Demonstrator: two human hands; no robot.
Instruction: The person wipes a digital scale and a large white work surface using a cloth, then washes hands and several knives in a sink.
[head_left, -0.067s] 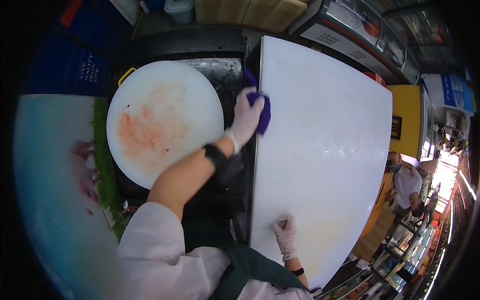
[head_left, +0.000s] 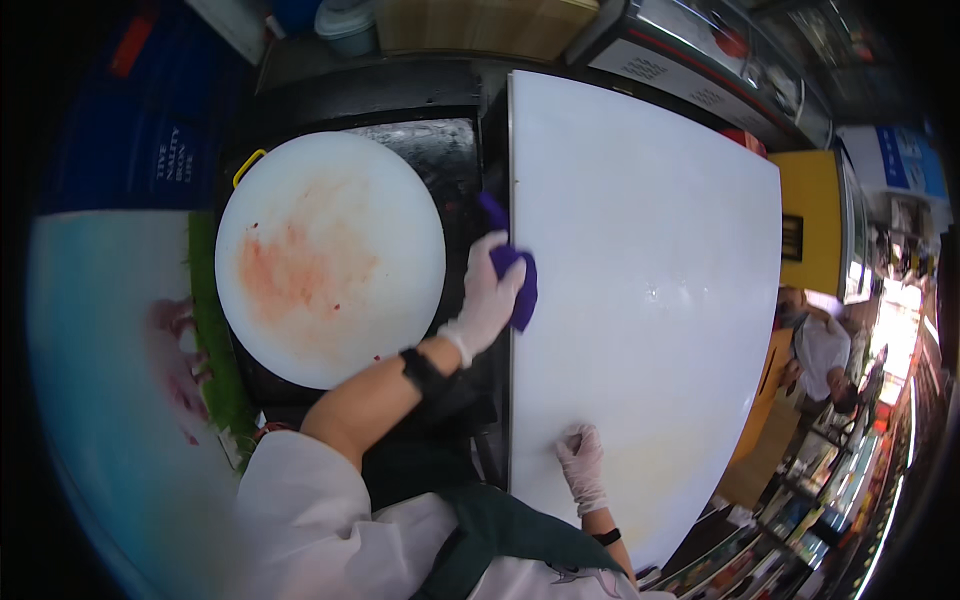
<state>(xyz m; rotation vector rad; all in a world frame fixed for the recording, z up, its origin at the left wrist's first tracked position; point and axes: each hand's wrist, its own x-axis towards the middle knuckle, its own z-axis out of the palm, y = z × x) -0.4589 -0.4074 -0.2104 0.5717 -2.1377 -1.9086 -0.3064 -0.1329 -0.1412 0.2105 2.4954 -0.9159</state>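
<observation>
My left hand [head_left: 489,303], in a thin clear glove, grips a purple cloth [head_left: 514,290]. The cloth lies over the left edge of a large white board [head_left: 640,230], and part of it hangs on the outer side. My right hand [head_left: 580,458], also gloved, rests on the near part of the board with its fingers curled in. Nothing shows in those fingers. Left of my left hand is a round white cutting board [head_left: 330,220] with reddish stains and small red bits on its top.
The round board has a yellow handle [head_left: 249,168] and sits on a dark stand [head_left: 430,140]. A glass-fronted cabinet [head_left: 690,60] stands beyond the white board. To the right are a yellow cabinet [head_left: 808,215] and another person [head_left: 822,355] farther off. A lidded bucket [head_left: 346,25] is at the back.
My left hand and the purple cloth have moved toward me along the white board's left edge. The right hand stays at nearly the same spot on the board.
</observation>
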